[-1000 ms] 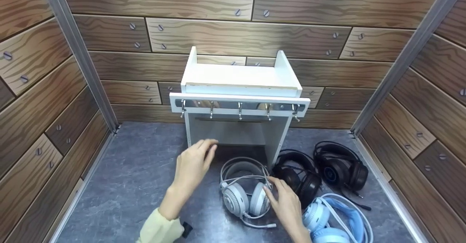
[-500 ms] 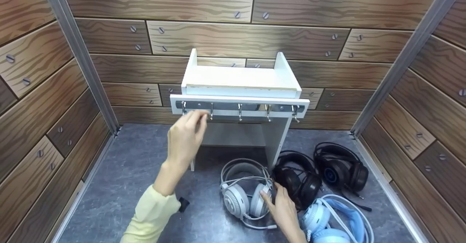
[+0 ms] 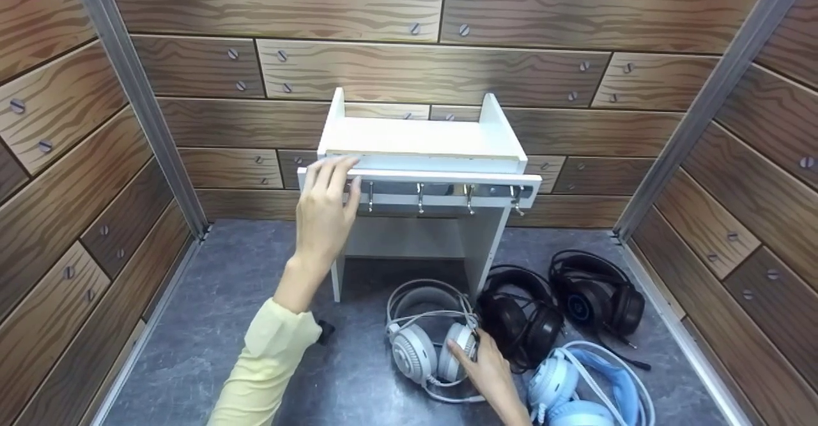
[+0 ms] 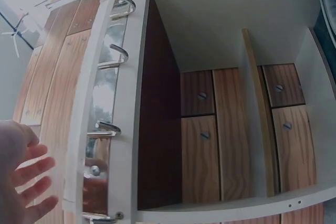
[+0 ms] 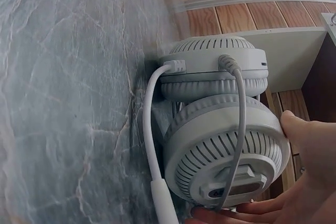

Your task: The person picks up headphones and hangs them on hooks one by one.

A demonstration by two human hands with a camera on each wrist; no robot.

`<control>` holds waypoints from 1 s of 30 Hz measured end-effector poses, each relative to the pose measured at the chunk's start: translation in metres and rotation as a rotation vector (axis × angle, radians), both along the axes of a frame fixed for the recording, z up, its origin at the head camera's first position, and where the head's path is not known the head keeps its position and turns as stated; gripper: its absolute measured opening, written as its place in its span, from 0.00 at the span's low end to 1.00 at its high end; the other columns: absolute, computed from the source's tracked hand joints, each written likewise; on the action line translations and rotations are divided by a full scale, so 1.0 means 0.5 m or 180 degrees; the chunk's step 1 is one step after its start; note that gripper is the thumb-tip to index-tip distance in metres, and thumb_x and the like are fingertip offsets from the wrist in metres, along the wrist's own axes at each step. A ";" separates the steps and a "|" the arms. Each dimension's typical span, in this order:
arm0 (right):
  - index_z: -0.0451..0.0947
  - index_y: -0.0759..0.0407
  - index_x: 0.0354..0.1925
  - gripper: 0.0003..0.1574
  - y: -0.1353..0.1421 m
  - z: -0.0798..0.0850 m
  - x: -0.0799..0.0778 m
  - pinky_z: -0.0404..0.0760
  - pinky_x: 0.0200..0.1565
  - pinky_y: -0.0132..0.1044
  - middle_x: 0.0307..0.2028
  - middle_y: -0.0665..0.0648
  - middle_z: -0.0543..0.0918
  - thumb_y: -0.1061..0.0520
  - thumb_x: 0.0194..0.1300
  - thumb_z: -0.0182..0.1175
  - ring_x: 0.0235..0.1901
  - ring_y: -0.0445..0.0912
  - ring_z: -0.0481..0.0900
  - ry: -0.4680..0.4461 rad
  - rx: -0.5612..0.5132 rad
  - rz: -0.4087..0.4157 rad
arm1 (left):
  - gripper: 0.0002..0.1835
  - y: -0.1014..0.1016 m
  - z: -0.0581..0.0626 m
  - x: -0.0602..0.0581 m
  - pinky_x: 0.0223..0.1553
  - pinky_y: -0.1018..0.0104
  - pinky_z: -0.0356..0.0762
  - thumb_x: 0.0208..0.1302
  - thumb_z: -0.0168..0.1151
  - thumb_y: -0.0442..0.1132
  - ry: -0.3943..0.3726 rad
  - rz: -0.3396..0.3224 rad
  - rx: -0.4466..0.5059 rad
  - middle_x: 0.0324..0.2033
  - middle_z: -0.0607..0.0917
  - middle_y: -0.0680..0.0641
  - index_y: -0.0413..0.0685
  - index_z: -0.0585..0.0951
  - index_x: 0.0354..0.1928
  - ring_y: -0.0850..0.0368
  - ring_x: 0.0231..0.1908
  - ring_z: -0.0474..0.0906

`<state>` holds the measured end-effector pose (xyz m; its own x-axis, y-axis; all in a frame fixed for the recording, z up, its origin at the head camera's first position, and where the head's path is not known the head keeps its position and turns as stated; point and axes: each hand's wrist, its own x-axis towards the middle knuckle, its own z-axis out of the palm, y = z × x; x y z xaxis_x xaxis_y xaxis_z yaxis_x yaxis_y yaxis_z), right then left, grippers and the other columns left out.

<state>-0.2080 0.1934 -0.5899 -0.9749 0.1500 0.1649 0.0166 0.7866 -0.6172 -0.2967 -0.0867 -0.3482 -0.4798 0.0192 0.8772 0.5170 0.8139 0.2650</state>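
A white headset (image 3: 414, 349) with a boom microphone stands on the floor in front of a white shelf unit. My right hand (image 3: 489, 375) grips its right ear cup (image 5: 231, 153), thumb on one side and fingers on the other. Across the unit's front runs a white rail (image 3: 441, 177) with several metal hooks (image 3: 420, 197). My left hand (image 3: 324, 212) is raised at the rail's left end and covers the hook there. Its fingers (image 4: 37, 177) are spread and hold nothing; in the left wrist view they appear apart from the rail.
Two black headsets (image 3: 521, 317) (image 3: 594, 295) lie right of the unit. A light blue headset (image 3: 591, 384) lies at the front right, near my right forearm. Wood-patterned walls (image 3: 409, 68) enclose the space on three sides. A small black object (image 3: 326, 331) shows beside the left sleeve.
My left hand has risen from below the rail to its left end, and its fingers have spread. My right hand has closed further around the ear cup; the headset has stayed in place.
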 end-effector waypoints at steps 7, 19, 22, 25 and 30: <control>0.68 0.68 0.57 0.48 0.001 -0.010 -0.006 0.71 0.48 0.57 0.53 0.66 0.72 0.32 0.54 0.58 0.52 0.61 0.73 -0.0090 -0.0197 -0.0017 | 0.24 0.000 0.000 -0.045 0.67 0.54 0.49 0.63 0.56 0.43 0.0028 0.0160 -0.0263 0.61 0.70 0.49 0.48 0.71 0.61 0.49 0.64 0.59; 0.62 0.68 0.62 0.51 0.001 -0.016 -0.008 0.69 0.55 0.53 0.56 0.71 0.70 0.36 0.52 0.62 0.55 0.61 0.69 -0.0192 -0.0550 0.0062 | 0.28 0.001 -0.029 -0.082 0.68 0.47 0.39 0.66 0.48 0.54 -0.0213 0.0381 -0.0577 0.66 0.63 0.50 0.56 0.64 0.66 0.49 0.67 0.52; 0.61 0.67 0.63 0.51 0.002 -0.017 -0.008 0.68 0.55 0.53 0.57 0.72 0.70 0.37 0.52 0.62 0.56 0.62 0.69 -0.0278 -0.0621 0.0054 | 0.27 -0.001 -0.036 -0.088 0.68 0.48 0.41 0.67 0.47 0.55 -0.0175 0.0384 -0.0572 0.66 0.63 0.51 0.58 0.64 0.66 0.49 0.67 0.52; 0.60 0.66 0.64 0.51 0.003 -0.018 -0.007 0.72 0.52 0.51 0.55 0.72 0.72 0.37 0.52 0.63 0.52 0.61 0.73 -0.0366 -0.0721 0.0055 | 0.27 -0.002 -0.039 -0.092 0.67 0.49 0.42 0.67 0.46 0.56 -0.0162 0.0389 -0.0573 0.66 0.63 0.52 0.59 0.64 0.66 0.50 0.67 0.53; 0.58 0.64 0.65 0.52 0.006 -0.023 -0.009 0.73 0.49 0.49 0.53 0.71 0.73 0.37 0.52 0.63 0.49 0.58 0.74 -0.0505 -0.0987 0.0039 | 0.26 0.001 -0.039 -0.094 0.68 0.50 0.41 0.66 0.47 0.56 -0.0158 0.0416 -0.0593 0.66 0.64 0.53 0.60 0.65 0.65 0.51 0.66 0.54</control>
<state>-0.2125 0.1965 -0.6017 -0.9867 0.1574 -0.0405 0.1233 0.5628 -0.8173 -0.3437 -0.0864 -0.3678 -0.5314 0.1135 0.8395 0.3940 0.9104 0.1263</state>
